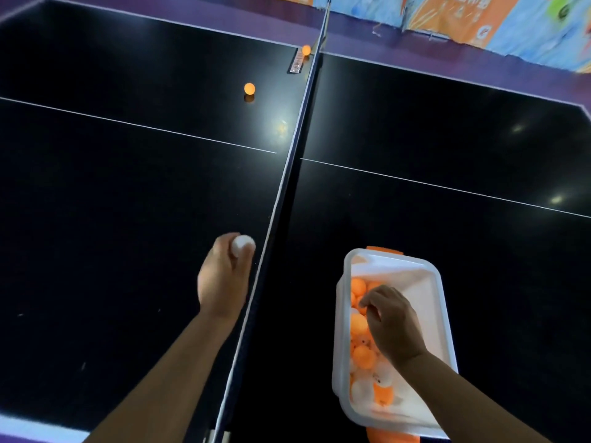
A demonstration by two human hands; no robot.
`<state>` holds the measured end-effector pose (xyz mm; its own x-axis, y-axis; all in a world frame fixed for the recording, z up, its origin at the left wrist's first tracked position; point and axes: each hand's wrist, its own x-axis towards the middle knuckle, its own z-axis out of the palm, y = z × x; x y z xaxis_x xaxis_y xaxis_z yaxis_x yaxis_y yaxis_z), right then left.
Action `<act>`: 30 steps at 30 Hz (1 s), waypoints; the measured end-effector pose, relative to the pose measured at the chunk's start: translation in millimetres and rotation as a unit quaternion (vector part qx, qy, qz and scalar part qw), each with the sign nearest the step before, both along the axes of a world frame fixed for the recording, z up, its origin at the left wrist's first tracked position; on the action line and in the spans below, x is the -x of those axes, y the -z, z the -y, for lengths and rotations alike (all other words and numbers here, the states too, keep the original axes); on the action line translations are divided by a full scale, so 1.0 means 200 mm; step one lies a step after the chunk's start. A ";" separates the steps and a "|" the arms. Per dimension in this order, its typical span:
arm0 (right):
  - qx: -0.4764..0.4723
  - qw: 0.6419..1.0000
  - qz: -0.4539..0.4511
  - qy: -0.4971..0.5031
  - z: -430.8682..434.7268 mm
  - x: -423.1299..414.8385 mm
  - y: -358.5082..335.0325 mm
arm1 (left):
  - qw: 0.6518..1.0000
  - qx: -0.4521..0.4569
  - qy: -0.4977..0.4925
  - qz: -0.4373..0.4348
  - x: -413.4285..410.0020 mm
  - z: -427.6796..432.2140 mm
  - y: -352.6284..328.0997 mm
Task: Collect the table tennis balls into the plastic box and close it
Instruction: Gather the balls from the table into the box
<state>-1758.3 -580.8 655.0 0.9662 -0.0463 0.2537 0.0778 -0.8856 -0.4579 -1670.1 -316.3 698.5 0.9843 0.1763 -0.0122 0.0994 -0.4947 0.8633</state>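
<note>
- My left hand [224, 279] had its fingers clamped on a white ball [243, 245], just left of the net [281, 199] — the plastic box [443, 302] lay across it to the right, long axis running away from me.
- My right hand [391, 324] hung loosely curled inside the box over the gathered balls [359, 324] (gripping nothing, I judged).
- Two orange balls [249, 88] sat far off on the dark worktop [128, 203]; purple floor [358, 30] and bright barriers [511, 17] stood beyond.

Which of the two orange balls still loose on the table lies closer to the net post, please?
The far orange ball, beside the net post; the other orange ball sits in the open, nearer you.
</note>
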 end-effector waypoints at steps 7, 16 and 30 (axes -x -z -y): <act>0.016 0.999 0.026 0.033 0.10 0.07 -0.11 | 0.954 -0.088 0.284 0.046 0.17 0.42 -0.15; 0.063 0.995 0.032 0.069 0.34 0.25 -0.13 | 0.898 -0.251 0.355 0.074 0.39 0.63 0.05; 0.072 0.997 -0.027 0.017 0.53 0.49 -0.12 | 0.962 -0.199 0.074 -0.174 0.83 0.80 -0.02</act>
<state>-1857.2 -685.9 678.8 0.9772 -0.0467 0.2070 0.0245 -0.9441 -0.3287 -1835.4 -475.6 702.8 0.9477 0.0937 -0.3050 0.2505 -0.8106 0.5294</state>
